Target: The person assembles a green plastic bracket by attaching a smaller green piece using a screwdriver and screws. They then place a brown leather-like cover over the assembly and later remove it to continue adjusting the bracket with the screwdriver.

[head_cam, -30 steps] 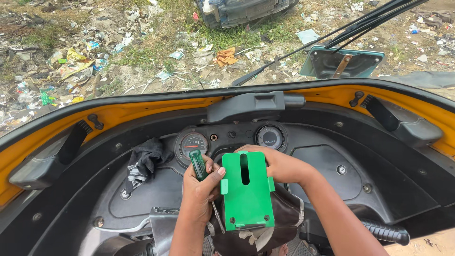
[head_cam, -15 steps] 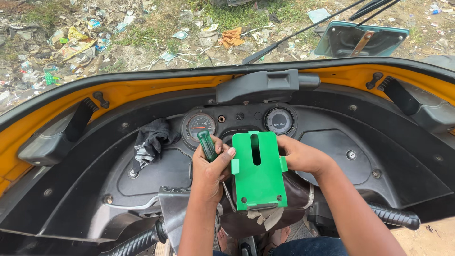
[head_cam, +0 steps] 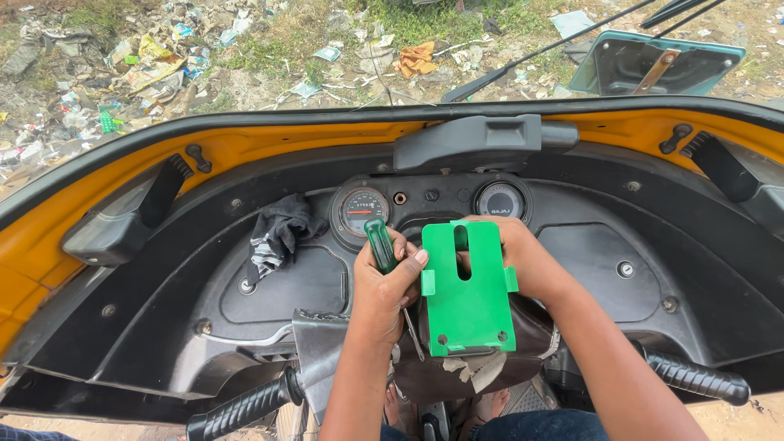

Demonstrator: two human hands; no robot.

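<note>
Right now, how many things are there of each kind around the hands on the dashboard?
Green plate: 1
Screwdriver: 1
Round gauges: 2
Dark rag: 1
Handlebar grips: 2
Total: 7

A flat green plate (head_cam: pixel 467 298) shows a smooth, painted-metal look with a slight sheen. The screwdriver (head_cam: pixel 382 247) has a glossy translucent green plastic handle and a bare metal shaft. The dashboard (head_cam: pixel 588 269) is matt black plastic, dusty and scuffed; a crumpled dark cloth (head_cam: pixel 278 233) lies on it. The grips (head_cam: pixel 245 408) are ribbed black rubber.
</note>
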